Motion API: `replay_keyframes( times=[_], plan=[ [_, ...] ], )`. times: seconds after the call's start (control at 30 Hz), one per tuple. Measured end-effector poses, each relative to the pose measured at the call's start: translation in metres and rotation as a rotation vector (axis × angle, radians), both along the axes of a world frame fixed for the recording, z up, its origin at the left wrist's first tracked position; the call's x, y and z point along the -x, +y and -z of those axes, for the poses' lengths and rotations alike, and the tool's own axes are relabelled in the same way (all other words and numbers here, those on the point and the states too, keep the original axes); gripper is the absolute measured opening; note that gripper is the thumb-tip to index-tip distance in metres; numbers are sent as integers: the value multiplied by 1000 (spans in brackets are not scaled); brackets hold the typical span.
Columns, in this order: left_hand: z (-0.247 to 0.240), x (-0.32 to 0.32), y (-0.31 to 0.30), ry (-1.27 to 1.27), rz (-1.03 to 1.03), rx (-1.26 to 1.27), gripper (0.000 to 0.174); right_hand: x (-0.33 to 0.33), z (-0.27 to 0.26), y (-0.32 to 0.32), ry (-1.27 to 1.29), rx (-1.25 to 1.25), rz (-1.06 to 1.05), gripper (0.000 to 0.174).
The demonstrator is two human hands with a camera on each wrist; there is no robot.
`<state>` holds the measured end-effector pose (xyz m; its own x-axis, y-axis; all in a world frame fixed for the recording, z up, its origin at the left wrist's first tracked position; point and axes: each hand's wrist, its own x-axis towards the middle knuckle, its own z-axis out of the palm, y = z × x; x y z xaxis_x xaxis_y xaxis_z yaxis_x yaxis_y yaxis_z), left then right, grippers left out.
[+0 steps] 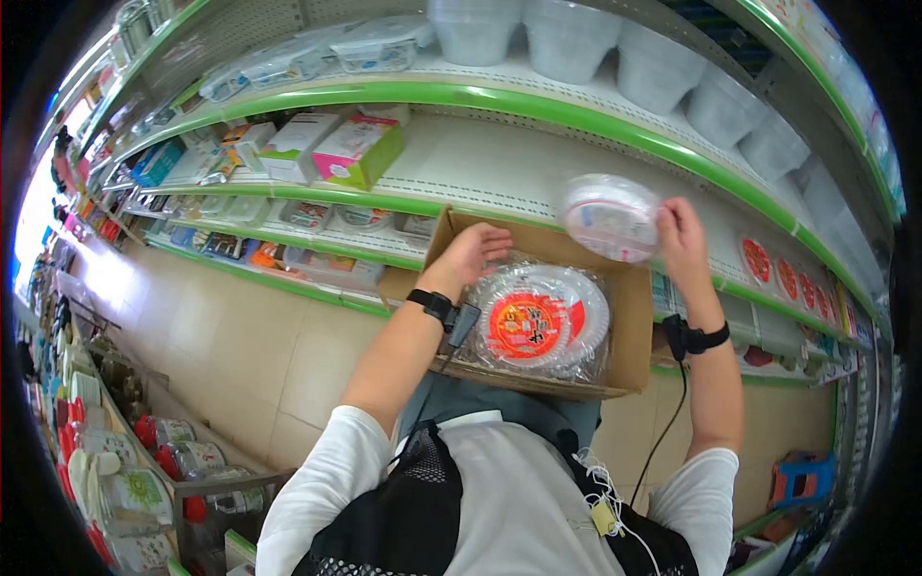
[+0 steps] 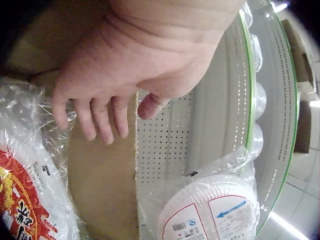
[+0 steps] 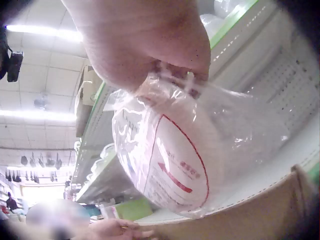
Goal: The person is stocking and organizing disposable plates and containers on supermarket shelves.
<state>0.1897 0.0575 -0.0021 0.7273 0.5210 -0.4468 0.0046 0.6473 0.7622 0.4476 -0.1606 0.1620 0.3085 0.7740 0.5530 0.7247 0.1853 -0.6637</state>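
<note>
My right hand (image 1: pixel 682 240) grips the clear wrapping at the edge of a pack of white disposable plates (image 1: pixel 613 216). The pack hangs over the far right edge of an open cardboard box (image 1: pixel 629 322); its printed label with an arrow shows in the right wrist view. Inside the box lie more plastic-wrapped plate packs (image 1: pixel 567 336), one with a round red and orange label (image 1: pixel 526 324). At the box's far left corner is my left hand (image 1: pixel 477 252), its fingers loosely extended over the cardboard wall (image 2: pixel 102 185) and holding nothing.
Beyond the box runs a green-edged shelf (image 1: pixel 480 158) with boxed goods (image 1: pixel 360 149) at its left. Stacked clear tubs (image 1: pixel 571 38) fill the shelf above. Red-labelled round packs (image 1: pixel 756 259) stand at the right. Jars (image 1: pixel 192 456) crowd a rack on the left.
</note>
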Motion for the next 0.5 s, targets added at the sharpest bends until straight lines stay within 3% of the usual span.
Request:
replay_keyframes(
  times=[0.33,0.4,0.43,0.5],
  plan=[
    [-15,8,-4,-33,-119,101,49,81,-4,-7,-313,96,-248,17],
    [6,4,11,-99,-114,182,50,90,7,-10,-330,397,-506,20],
    [4,4,10,-100,-110,187,50,90,20,-11,-328,403,-502,20],
    [-2,5,6,-52,-105,128,49,89,44,-13,-324,714,-748,28]
  ],
)
